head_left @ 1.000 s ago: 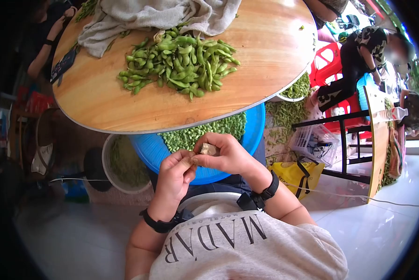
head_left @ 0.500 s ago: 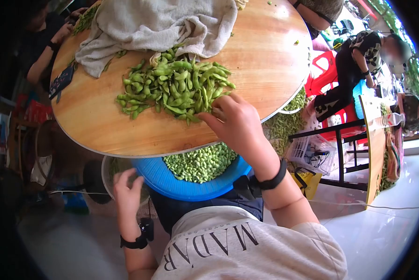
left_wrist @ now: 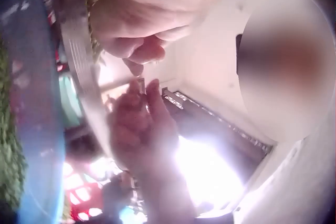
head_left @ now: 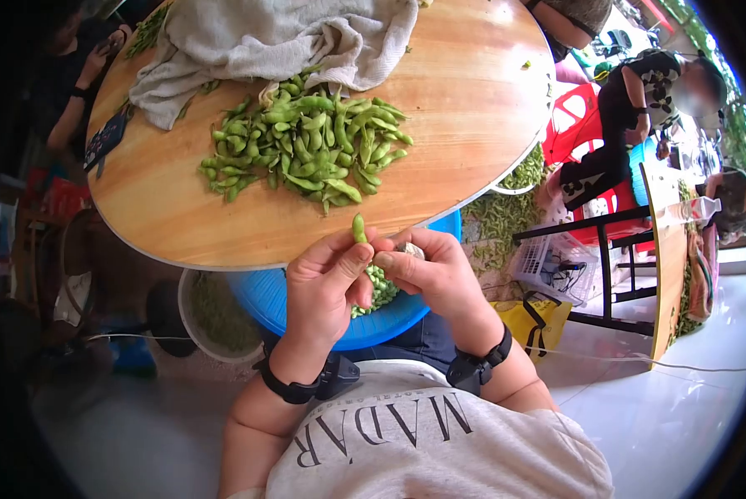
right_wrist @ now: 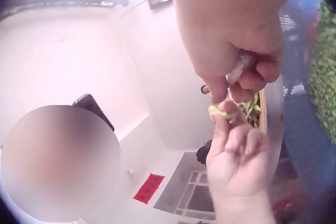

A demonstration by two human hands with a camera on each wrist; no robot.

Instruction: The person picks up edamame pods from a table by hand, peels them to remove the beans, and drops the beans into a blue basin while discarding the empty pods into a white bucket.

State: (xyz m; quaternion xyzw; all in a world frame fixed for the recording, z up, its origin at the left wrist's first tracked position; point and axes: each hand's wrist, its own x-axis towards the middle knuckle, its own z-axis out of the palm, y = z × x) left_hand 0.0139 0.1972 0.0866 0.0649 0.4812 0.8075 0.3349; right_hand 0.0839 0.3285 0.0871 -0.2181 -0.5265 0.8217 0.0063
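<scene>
My left hand pinches a green edamame pod between thumb and fingers, its tip pointing up. Right beside it, my right hand has its thumb and fingertips at the pod's lower end. Curled in that hand is a small pale greyish piece, whose kind I cannot tell. In the right wrist view the pod shows between the two hands' fingertips. Below the hands sits a blue basin with shelled green beans, partly hidden. A heap of edamame pods lies on the round wooden table.
A grey cloth lies behind the heap. A pale bucket stands left of the basin. To the right are a white plastic crate, a yellow bag and a dark-framed table. A person bends over at the far right.
My right hand went from the basin to the heap, then came back to my left hand. The left hand swung out left and returned; a fresh pod is now pinched in it.
</scene>
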